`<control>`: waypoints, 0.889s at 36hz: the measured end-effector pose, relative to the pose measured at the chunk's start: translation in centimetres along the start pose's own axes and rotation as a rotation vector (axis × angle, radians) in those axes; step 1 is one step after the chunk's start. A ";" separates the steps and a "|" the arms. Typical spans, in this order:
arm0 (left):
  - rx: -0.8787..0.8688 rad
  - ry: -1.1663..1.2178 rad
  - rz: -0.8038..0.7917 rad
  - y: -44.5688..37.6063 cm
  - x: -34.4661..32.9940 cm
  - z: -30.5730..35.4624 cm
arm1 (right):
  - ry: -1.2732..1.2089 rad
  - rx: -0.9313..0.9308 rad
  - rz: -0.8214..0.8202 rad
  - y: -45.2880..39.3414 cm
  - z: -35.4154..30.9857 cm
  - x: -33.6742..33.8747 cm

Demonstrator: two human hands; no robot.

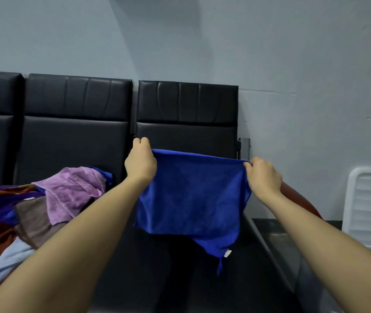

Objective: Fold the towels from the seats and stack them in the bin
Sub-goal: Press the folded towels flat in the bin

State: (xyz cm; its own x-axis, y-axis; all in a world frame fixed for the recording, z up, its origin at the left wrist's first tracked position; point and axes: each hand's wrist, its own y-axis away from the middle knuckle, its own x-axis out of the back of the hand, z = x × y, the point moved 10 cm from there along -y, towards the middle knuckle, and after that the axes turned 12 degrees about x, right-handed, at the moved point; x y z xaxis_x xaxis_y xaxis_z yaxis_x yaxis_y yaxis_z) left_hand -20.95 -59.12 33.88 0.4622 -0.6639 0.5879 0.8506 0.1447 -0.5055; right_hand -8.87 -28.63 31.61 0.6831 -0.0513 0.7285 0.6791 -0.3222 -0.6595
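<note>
- The left hand (140, 162) and the right hand (263, 175) pinch with curled fingers the top corners of the blue towel (193, 199).
- The towel hangs in the air above the bare black seat (180, 279).
- A towel pile (44, 199) lies on the left seat.

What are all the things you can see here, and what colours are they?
blue towel: one, bright blue, held up in the air over the right seat, with a white tag at its low corner
towel pile: one heap, pink, purple, brown, rust and pale blue, on the seats at the left
seats: three in a row, black, against the wall
white tray-like thing: one, white and ribbed, leaning by the wall at the right
red curved object: one, red-brown, mostly hidden behind the right arm
left hand: grips the towel's top left corner
right hand: pinches the top right corner
</note>
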 end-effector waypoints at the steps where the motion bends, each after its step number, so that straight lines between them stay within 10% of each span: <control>1: -0.017 -0.053 0.002 0.0 0.1 0.2 | 0.017 0.005 -0.018 0.0 -0.1 0.0; 11: -0.185 -0.450 0.042 0.3 0.7 0.2 | 0.119 0.041 -0.023 0.3 -1.1 1.6; 32: 0.215 0.418 -0.052 -3.5 -1.2 -2.5 | -0.784 -0.328 0.368 -1.8 1.2 -1.3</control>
State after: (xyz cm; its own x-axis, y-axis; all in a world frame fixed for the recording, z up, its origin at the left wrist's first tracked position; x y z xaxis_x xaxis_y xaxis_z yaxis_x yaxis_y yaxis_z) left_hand -25.09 -60.64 33.39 0.3147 -0.9063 0.2821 0.9230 0.2228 -0.3137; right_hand -10.64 -26.80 31.64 0.9083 0.4123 0.0705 0.3549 -0.6704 -0.6516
